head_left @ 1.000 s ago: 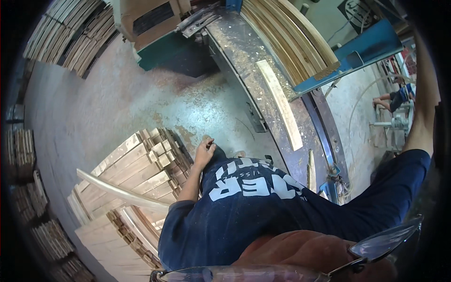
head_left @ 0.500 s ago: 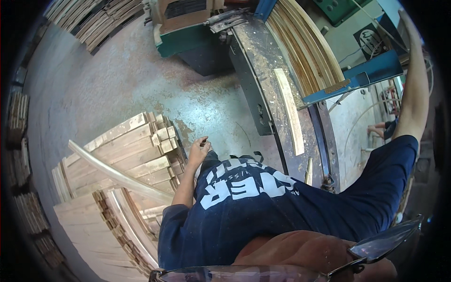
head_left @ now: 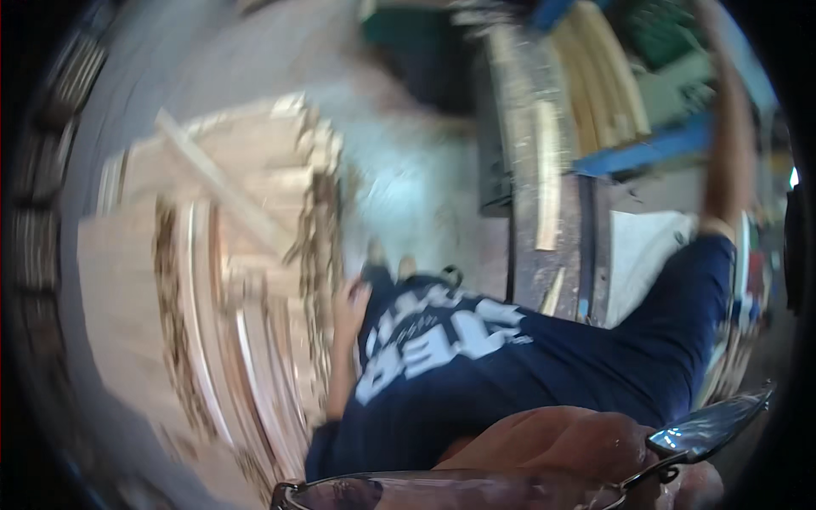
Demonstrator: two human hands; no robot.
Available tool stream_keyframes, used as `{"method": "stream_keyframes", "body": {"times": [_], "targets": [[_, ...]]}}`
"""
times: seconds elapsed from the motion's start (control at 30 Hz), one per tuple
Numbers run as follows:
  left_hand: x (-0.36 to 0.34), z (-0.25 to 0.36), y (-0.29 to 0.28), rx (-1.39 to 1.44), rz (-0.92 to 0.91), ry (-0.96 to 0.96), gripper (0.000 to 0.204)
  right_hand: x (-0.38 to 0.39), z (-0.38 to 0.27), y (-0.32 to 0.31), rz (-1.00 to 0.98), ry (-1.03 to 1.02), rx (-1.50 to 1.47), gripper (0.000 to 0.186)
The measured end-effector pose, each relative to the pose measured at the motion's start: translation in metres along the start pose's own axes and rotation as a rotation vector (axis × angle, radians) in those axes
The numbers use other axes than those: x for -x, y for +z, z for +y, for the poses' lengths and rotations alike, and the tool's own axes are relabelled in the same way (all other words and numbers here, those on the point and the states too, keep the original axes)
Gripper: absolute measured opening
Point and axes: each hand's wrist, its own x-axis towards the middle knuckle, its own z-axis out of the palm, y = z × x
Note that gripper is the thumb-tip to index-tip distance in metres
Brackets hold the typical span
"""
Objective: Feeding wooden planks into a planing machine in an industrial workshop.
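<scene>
My left hand (head_left: 350, 304) hangs low beside my dark shirt, near the edge of a large stack of pale wooden boards (head_left: 119, 263). Motion smears its fingers, so I cannot make out whether it holds anything. One loose wooden strip (head_left: 223, 183) lies slantwise across the top of the stack. My right arm (head_left: 728, 144) stretches up and away past a blue metal frame (head_left: 646, 155); the hand itself is beyond the picture's edge. A light wooden strip (head_left: 548, 178) rests lengthwise on the dark machine bed (head_left: 522, 110) in front of me.
Several long wooden strips (head_left: 599, 81) stand side by side behind the blue frame. A dark green machine part (head_left: 408, 42) is at the far end of the bed. Concrete floor (head_left: 408, 187) runs between the stack and the bed. More wood piles (head_left: 36, 246) line the left rim.
The view has turned and is blurred; the board stack sits higher in it and the machine bed more to the right. My left hand has dropped closer to my body. My right arm remains stretched out.
</scene>
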Motion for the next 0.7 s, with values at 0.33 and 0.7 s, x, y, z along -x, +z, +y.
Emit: {"method": "stream_keyframes", "body": {"times": [0.33, 0.7], "targets": [[0.291, -0.115, -0.039, 0.208, 0.249, -0.415, 0.03, 0.267, -0.29, -0.147, -1.035, -0.687, -1.193, 0.033], [0.644, -0.176, -0.006, 0.515, 0.961, -0.615, 0.032, 0.623, -0.495, -0.439, -2.463, -1.01, -1.884, 0.039]]}}
